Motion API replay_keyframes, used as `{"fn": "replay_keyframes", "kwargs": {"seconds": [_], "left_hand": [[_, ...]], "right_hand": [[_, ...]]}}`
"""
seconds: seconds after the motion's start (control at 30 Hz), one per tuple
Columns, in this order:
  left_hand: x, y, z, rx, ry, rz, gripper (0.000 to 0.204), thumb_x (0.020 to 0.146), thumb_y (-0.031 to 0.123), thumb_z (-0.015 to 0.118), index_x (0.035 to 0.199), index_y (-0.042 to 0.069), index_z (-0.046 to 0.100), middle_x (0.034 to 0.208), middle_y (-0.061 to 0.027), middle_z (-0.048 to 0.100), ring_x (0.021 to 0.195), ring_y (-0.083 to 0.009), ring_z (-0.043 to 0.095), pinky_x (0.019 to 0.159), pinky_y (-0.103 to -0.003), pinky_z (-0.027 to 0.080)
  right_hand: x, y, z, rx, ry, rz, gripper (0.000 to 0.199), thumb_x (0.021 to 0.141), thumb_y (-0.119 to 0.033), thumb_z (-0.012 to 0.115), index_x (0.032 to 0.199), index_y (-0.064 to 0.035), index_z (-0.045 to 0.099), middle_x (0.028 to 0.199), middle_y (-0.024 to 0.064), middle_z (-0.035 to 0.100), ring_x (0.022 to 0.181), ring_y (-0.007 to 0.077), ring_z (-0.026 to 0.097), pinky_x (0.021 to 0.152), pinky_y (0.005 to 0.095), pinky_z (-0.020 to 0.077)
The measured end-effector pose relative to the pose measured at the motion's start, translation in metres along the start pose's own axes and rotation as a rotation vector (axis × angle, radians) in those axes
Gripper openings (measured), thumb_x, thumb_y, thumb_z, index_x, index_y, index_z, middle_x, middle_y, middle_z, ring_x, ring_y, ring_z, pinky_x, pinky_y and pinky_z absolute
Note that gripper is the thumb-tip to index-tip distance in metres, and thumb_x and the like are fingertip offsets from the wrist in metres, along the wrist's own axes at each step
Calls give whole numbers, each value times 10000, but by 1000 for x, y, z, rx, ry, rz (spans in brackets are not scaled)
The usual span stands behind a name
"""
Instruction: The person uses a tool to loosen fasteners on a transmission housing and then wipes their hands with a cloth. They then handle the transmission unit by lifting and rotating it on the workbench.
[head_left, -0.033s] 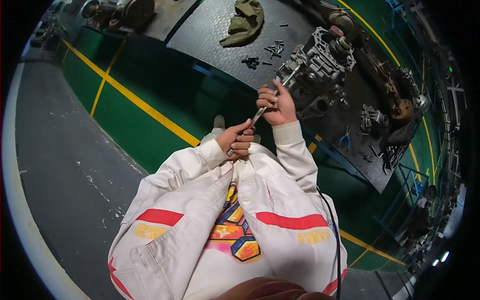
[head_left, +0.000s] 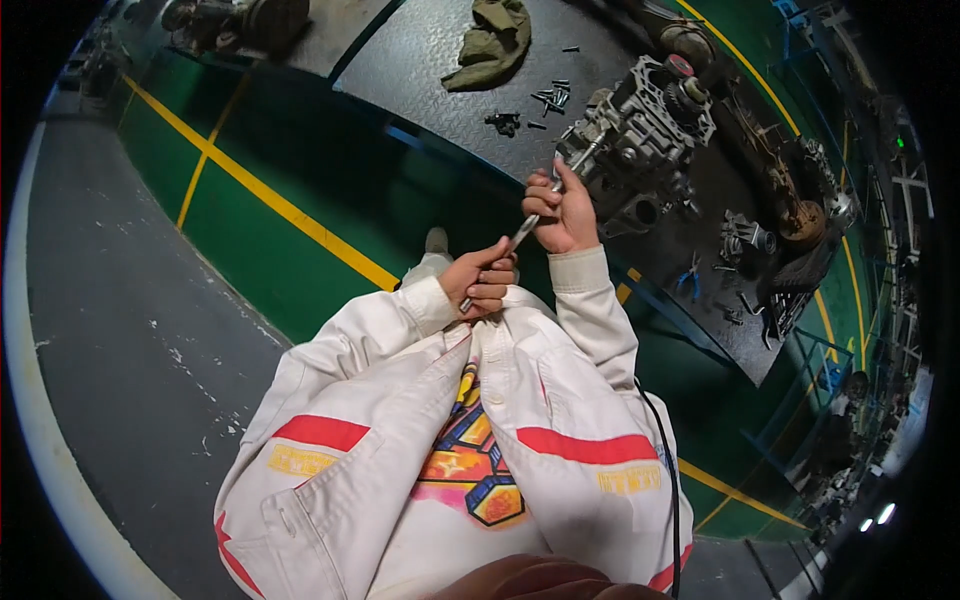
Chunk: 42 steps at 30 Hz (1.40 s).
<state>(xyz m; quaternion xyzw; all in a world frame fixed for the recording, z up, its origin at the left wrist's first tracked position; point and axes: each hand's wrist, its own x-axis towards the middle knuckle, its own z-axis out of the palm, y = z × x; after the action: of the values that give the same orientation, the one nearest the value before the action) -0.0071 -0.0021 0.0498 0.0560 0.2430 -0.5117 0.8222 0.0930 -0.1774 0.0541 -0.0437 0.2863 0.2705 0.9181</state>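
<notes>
A long silver socket wrench slants from near my waist up to the far right. My left hand is closed round its near end. Farther up the shaft, my right hand wraps it with curled fingers, the thumb lying along it. The wrench's far end reaches the near left side of a grey metal gearbox housing on the workbench. What lies under its tip is too small to make out.
The dark steel workbench carries a green cloth, loose bolts and small black parts. To the right lie blue pliers, a smaller metal part and several wrenches. A rusty axle piece stands behind.
The whole view has shifted slightly, and both hands with the wrench appear a little farther right. Both grips look the same.
</notes>
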Motion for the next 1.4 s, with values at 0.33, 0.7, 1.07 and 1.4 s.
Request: {"fn": "replay_keyframes", "kwargs": {"seconds": [0.33,0.7,1.07,1.4], "left_hand": [[6,40,-28,-75,-126,-364,429,992,536,482,800,161,404,576,62,297,412,-57,233,383,-216,201],[-2,55,-6,374,86,-281,395,1043,496,423,802,185,399,541,79,271,398,-58,193,391,-244,177],[7,49,18,718,261,-257,368,1047,409,450,999,53,529,521,-25,367,365,-140,300,381,-310,280],[13,38,20,942,473,-180,511,993,461,536,1039,-35,652,706,-111,575,543,-182,473,494,-355,370]], "right_hand": [[7,12,30,-887,547,-266,218,886,13,532,1074,117,567,700,60,526,534,71,413,414,196,275],[-3,11,17,-667,351,-315,470,814,71,464,1279,122,425,779,91,494,463,80,391,334,180,292],[-23,-2,-22,-316,-116,-294,814,753,118,405,1516,114,124,619,106,460,381,110,419,330,195,352],[-9,3,-74,-4,-579,-252,895,827,107,498,1556,19,-13,618,112,468,412,141,476,365,216,435]]}}
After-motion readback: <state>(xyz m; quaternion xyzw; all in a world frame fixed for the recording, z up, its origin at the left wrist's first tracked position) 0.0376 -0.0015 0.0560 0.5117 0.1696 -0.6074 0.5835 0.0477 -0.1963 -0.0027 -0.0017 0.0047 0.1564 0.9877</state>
